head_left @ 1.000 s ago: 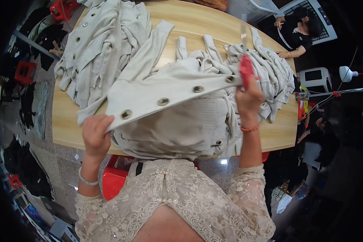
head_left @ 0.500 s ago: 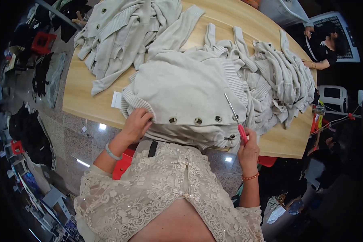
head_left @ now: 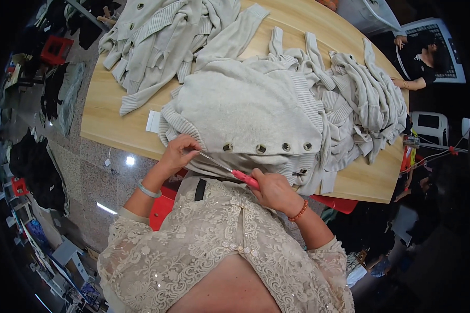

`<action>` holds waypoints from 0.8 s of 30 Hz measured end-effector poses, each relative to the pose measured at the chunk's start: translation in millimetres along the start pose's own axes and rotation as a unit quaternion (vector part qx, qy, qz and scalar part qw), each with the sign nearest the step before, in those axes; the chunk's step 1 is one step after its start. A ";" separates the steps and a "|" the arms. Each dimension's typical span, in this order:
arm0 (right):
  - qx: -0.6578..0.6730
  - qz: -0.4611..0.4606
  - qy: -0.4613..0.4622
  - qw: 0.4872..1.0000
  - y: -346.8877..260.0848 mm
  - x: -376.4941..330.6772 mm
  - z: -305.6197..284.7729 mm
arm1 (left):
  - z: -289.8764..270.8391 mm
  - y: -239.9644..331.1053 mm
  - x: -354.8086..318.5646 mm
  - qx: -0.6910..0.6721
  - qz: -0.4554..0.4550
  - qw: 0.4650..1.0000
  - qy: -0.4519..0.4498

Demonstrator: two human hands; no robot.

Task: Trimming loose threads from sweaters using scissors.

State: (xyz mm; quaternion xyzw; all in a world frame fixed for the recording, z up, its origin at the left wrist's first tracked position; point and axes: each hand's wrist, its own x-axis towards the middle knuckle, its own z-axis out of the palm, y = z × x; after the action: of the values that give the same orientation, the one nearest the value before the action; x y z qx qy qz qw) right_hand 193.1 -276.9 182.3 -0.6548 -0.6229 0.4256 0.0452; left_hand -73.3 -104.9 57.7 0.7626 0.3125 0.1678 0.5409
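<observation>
A pale beige knitted cardigan [head_left: 245, 107] lies on top of other knitwear at the table's near edge, a row of dark buttons along its near side. By its ribbed left corner, my left hand [head_left: 180, 152] is closed, thumb and forefinger pinched together. What sits between those fingertips is too small to make out. My right hand [head_left: 277, 191] grips a red-handled tool [head_left: 245, 179] with a long, thin metal shaft. The shaft points left across the cardigan's near edge, and its tip meets my left fingertips. Whether it ends in a hook or blades is unclear.
More beige cardigans are heaped on the wooden table [head_left: 109, 122] at far left [head_left: 159, 44] and right [head_left: 368, 99]. A white tag [head_left: 153, 121] lies beside the cardigan. Another person [head_left: 420, 60] reaches the table's far right edge. Red stools [head_left: 163, 208] stand beneath the near edge.
My right hand has swung left and nearer to me, turning the tool from pointing away to pointing left. My left hand has changed from holding the ribbed corner to a fingertip pinch.
</observation>
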 end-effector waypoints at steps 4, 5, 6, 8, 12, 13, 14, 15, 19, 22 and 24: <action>0.036 -0.004 0.049 0.998 18.8 -20.7 -1.6 | 4.2 35.9 9.4 0.193 0.111 0.974 0.044; 0.056 -0.003 0.073 0.996 24.0 -27.4 -3.1 | 12.9 50.4 11.8 0.226 0.141 0.960 0.093; 0.064 0.012 0.085 0.994 26.2 -35.1 -7.0 | 22.8 54.3 14.8 0.182 0.144 0.970 0.070; 0.038 0.036 0.083 0.995 28.6 -47.4 -15.6 | 44.2 67.5 27.6 0.087 0.111 0.990 0.022; -0.054 0.097 0.047 0.993 33.8 -57.7 -18.8 | 65.1 32.9 47.3 0.104 0.129 0.986 0.002; -0.051 0.106 0.051 0.992 34.8 -59.7 -16.8 | 65.5 34.8 47.7 0.101 0.134 0.986 -0.006; -0.044 0.084 0.047 0.994 35.3 -57.8 -13.5 | 66.0 38.0 46.4 0.123 0.133 0.983 -0.010; -0.036 0.061 0.043 0.997 34.8 -56.8 -10.1 | 67.7 41.5 44.9 0.145 0.133 0.980 -0.014; -0.005 0.020 0.114 0.993 41.2 -58.5 4.3 | 73.0 60.3 42.8 0.071 0.010 0.997 0.032; -0.013 0.075 0.076 0.994 42.8 -63.2 4.1 | 74.4 54.4 44.3 0.178 0.090 0.980 -0.008; 0.011 0.066 0.061 0.996 45.4 -63.8 7.3 | 74.2 53.5 43.5 0.225 0.073 0.971 -0.038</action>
State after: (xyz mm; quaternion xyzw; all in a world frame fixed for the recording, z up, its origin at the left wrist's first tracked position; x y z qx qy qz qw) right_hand 232.8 -344.8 182.9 -0.7185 -0.5699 0.3937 0.0625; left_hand 19.1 -141.4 77.3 0.8913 0.2646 0.1035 0.3534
